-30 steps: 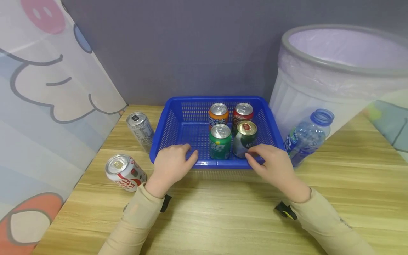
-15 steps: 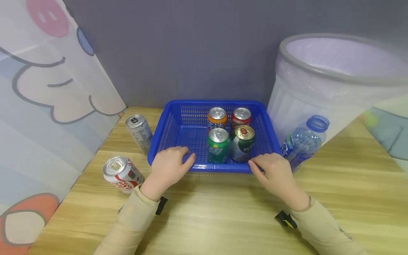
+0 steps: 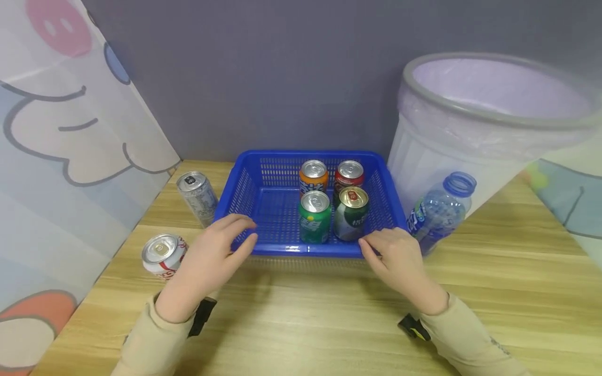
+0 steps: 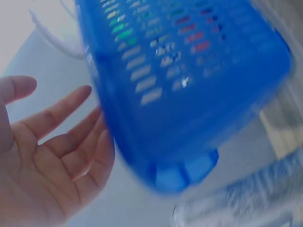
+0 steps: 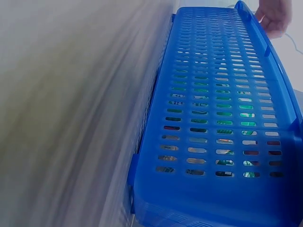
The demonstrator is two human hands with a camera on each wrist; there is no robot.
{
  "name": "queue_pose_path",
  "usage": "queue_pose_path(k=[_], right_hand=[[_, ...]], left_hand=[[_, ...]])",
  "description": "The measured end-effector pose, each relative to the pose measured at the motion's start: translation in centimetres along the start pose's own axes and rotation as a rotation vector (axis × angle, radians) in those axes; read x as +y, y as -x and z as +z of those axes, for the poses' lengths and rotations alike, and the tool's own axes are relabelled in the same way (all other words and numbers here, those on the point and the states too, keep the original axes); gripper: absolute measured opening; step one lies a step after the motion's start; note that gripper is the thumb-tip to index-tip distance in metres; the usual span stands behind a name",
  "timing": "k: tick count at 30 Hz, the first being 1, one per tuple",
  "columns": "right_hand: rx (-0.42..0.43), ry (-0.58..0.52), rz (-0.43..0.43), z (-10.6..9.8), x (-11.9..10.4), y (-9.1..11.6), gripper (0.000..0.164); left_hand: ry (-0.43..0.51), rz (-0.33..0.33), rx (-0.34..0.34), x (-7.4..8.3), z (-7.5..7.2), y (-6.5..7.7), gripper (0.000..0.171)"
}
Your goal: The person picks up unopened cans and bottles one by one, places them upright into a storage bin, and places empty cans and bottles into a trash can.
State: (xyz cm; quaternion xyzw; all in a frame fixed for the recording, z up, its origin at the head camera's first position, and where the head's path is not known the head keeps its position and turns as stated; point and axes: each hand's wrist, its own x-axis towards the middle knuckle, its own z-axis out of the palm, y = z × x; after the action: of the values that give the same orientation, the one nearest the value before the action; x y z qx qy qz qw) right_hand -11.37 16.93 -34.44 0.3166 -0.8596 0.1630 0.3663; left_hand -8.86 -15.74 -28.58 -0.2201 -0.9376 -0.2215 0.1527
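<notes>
A blue plastic basket (image 3: 271, 249) holds several drink cans on its right side: a green can (image 3: 314, 222), an orange can (image 3: 312, 180), a red can (image 3: 349, 176) and a dark green can with a gold top (image 3: 351, 216). My left hand (image 3: 213, 256) is at the basket's front left corner, fingers spread and holding nothing; in the left wrist view its fingertips (image 4: 84, 91) are right beside the rim. My right hand (image 3: 395, 258) rests at the front right corner with relaxed fingers over the rim. Beyond that hand leans a blue-capless clear bottle (image 3: 435, 214).
Left of the basket stand a silver patterned can (image 3: 199, 198) and, nearer, a white and red can (image 3: 162, 256), partly behind my left hand. A white lined bin (image 3: 437, 141) stands at the back right. A grey wall (image 3: 258, 73) rises behind the wooden table (image 3: 301, 324).
My left hand has moved left and nearer, off the basket's front rim, and now overlaps the white and red can. The right hand stays at the rim; the cans keep their places.
</notes>
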Motion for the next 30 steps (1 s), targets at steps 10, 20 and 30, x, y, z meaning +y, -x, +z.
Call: queue_pose_path(k=[10, 20, 30], right_hand=[[-0.009, 0.010, 0.002, 0.2, -0.1, -0.1, 0.041], [-0.017, 0.018, 0.014, 0.0, -0.1, 0.0, 0.038], [0.011, 0.011, -0.002, 0.2, 0.0, -0.1, 0.039]], left_hand=[[0.041, 0.066, 0.162, -1.9, -4.3, 2.8, 0.021], [0.137, -0.099, 0.155, -5.2, -5.4, 3.0, 0.022], [0.221, -0.251, -0.011, -8.9, -6.1, 3.2, 0.029]])
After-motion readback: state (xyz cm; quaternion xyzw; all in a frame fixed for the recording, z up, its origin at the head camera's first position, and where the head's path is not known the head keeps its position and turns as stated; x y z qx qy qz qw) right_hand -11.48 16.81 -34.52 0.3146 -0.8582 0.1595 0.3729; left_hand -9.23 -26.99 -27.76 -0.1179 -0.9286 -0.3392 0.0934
